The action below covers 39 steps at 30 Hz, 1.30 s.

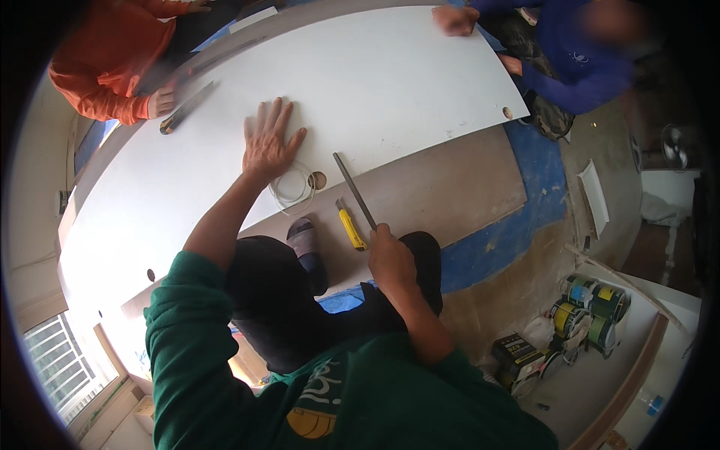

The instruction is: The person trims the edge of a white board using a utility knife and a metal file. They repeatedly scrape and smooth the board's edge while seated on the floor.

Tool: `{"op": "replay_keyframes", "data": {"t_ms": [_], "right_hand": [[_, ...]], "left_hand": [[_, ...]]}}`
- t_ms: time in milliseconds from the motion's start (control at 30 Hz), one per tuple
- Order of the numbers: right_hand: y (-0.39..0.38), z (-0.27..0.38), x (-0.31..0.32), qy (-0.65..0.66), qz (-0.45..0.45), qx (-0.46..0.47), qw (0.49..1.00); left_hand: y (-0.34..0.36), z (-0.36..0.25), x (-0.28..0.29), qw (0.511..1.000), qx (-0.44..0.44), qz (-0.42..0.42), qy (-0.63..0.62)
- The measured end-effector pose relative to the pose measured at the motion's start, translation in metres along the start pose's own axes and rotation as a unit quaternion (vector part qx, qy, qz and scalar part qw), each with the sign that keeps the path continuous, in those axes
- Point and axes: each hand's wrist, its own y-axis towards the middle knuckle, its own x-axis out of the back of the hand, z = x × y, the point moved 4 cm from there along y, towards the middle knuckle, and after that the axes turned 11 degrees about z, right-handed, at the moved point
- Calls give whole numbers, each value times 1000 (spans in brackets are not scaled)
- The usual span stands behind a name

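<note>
My left hand [270, 146] lies flat on a large white panel [360, 82], its fingers spread and holding nothing. My right hand [391, 259] is closed round the lower end of a long grey file [354, 187], whose tip points up toward the panel's near edge. Between my hands, a loose coil of thin white strip [279, 196] rests at that edge, beside a round hole [318, 180] in the panel. A yellow utility knife [351, 229], its blade pointing away from me, lies on the brown board [457, 191] left of my right hand.
A handsaw [187, 109] lies on the panel near the hand of a person in orange [112, 67]. Another person in dark blue [570, 64] has a fist on the panel's far right. Wire spools [574, 319] and a black box [519, 352] stand at lower right.
</note>
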Motion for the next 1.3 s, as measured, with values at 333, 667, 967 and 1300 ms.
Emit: {"op": "replay_keyframes", "data": {"t_ms": [333, 667, 967, 1300], "right_hand": [[2, 8, -2, -2, 3, 16, 1000], [5, 11, 1, 38, 28, -13, 999], [5, -15, -19, 58, 22, -9, 998], [26, -6, 2, 28, -52, 23, 998]], "left_hand": [[1, 2, -2, 1000, 4, 7, 1], [-4, 1, -3, 1000, 6, 23, -5], [4, -1, -3, 1000, 8, 15, 10], [4, 2, 1, 1000, 11, 14, -1]]}}
